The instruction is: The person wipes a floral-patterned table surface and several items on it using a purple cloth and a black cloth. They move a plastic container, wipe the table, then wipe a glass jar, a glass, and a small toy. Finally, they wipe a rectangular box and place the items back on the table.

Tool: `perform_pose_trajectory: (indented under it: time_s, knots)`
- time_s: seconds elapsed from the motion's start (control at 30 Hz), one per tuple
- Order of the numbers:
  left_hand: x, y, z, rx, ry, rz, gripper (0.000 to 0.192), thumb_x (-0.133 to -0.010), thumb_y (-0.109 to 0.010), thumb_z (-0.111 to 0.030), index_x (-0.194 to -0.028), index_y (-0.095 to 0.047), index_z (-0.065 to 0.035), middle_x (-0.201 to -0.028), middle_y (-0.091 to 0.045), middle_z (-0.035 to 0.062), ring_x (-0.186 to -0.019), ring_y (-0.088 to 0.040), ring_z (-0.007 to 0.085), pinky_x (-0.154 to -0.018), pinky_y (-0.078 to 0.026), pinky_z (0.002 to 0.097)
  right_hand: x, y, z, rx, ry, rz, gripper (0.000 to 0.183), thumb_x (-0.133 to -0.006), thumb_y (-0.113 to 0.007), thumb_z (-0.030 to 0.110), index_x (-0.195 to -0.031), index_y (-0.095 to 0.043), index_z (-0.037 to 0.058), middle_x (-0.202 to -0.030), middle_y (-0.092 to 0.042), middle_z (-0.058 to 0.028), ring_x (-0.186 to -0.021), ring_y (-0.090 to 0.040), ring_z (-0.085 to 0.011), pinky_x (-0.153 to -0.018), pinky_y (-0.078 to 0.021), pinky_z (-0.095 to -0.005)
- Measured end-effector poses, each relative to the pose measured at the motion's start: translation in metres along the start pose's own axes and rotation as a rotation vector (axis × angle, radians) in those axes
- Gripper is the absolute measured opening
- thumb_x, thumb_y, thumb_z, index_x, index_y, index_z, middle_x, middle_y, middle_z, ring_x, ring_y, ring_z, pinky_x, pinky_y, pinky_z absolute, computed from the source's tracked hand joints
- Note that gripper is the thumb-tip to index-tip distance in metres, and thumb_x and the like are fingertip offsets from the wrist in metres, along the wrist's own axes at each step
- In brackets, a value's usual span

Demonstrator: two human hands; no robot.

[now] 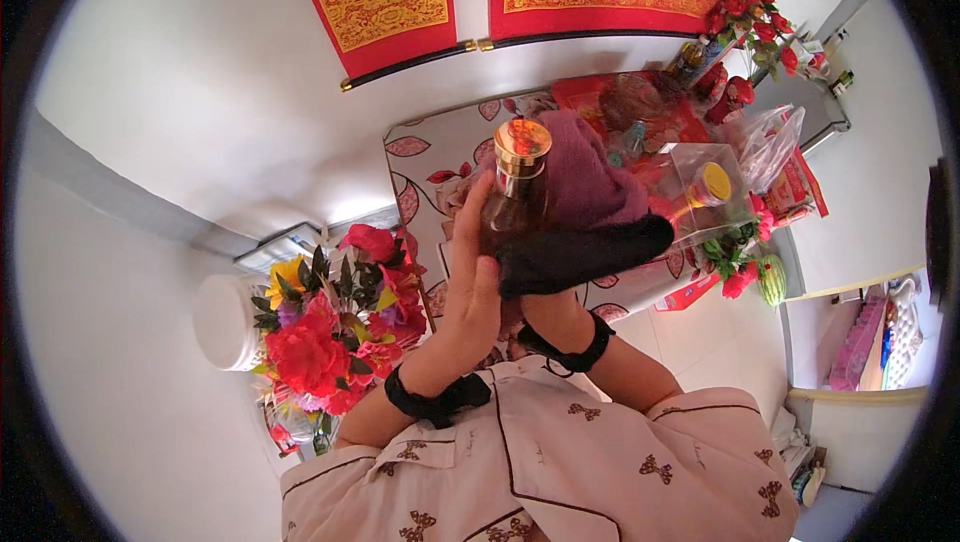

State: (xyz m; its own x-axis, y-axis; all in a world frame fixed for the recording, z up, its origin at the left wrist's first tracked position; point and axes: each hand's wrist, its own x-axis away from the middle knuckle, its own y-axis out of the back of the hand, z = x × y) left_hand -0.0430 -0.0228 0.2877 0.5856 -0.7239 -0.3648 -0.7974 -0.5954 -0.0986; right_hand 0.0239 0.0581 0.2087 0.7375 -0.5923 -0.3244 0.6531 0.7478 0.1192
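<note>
Before my chest is a dark glass bottle (516, 216) with a shiny gold cap, held upright. My left hand (474, 291) lies along its left side, fingers stretched up towards the cap. At the bottle's right is a cloth, purple (592, 178) in its upper part, with a black part (585, 253) across the front. My right hand (555, 313) comes up beneath this cloth and presses it to the bottle; its fingers are hidden. The bottle's lower part is hidden too.
Below lies a table with a flower-patterned cover (420, 156). On its right are a clear box (679, 201) with a yellow-lidded container and a plastic bag (769, 144). Artificial flowers (330, 324) stand at the left. Red scrolls (394, 9) hang on the wall.
</note>
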Motion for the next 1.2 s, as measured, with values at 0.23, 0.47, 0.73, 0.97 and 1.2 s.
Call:
perform_pose_trajectory:
  time_s: [0.23,0.47,0.73,0.97,1.2]
  knots:
    - [-0.006,0.015,0.023,-0.349,-0.361,0.161,0.060,-0.095,-0.043,-0.032,-0.143,-0.026,-0.0001,-0.132,-0.037,0.0200,-0.124,-0.036,0.0327,-0.106,-0.026,0.0403,-0.009,0.006,0.029,-0.708,-0.270,-0.345,0.037,-0.096,-0.044,0.013,-0.131,-0.043,0.0028,-0.122,-0.053,-0.0155,-0.115,-0.051,-0.0293,-0.100,-0.0383,-0.0409]
    - [0.005,0.009,0.016,-0.230,-0.223,0.000,0.087,-0.079,-0.062,-0.048,-0.141,-0.027,0.0013,-0.128,-0.038,0.0213,-0.123,-0.036,0.0329,-0.105,-0.027,0.0425,-0.030,0.023,0.068,-0.389,-0.421,-0.286,0.036,-0.095,-0.043,0.009,-0.130,-0.045,-0.0012,-0.126,-0.054,-0.0150,-0.112,-0.054,-0.0255,-0.098,-0.0418,-0.0350]
    - [0.003,0.004,0.027,0.212,0.029,-0.201,0.089,-0.081,-0.052,-0.064,-0.140,-0.029,-0.0003,-0.138,-0.037,0.0195,-0.126,-0.041,0.0323,-0.107,-0.031,0.0412,0.012,0.009,0.061,0.270,0.395,-0.052,0.040,-0.093,-0.045,0.008,-0.132,-0.044,0.0001,-0.131,-0.048,-0.0186,-0.122,-0.046,-0.0298,-0.107,-0.0299,-0.0410]
    - [0.004,0.006,0.004,0.895,0.366,-0.075,0.063,-0.094,-0.050,-0.042,-0.139,-0.029,-0.0024,-0.119,-0.053,0.0127,-0.109,-0.052,0.0209,-0.097,-0.040,0.0335,0.014,0.017,0.068,0.172,0.322,0.085,0.041,-0.092,-0.046,0.010,-0.132,-0.044,0.0005,-0.132,-0.048,-0.0179,-0.122,-0.045,-0.0293,-0.107,-0.0300,-0.0409]
    - [-0.004,0.013,-0.008,0.169,0.073,-0.140,0.084,-0.081,-0.068,-0.047,-0.138,-0.026,-0.0007,-0.125,-0.046,0.0102,-0.111,-0.049,0.0198,-0.097,-0.038,0.0333,0.012,0.015,0.068,0.047,0.074,-0.010,0.041,-0.092,-0.047,0.012,-0.132,-0.044,0.0009,-0.132,-0.048,-0.0173,-0.122,-0.045,-0.0289,-0.107,-0.0301,-0.0408]
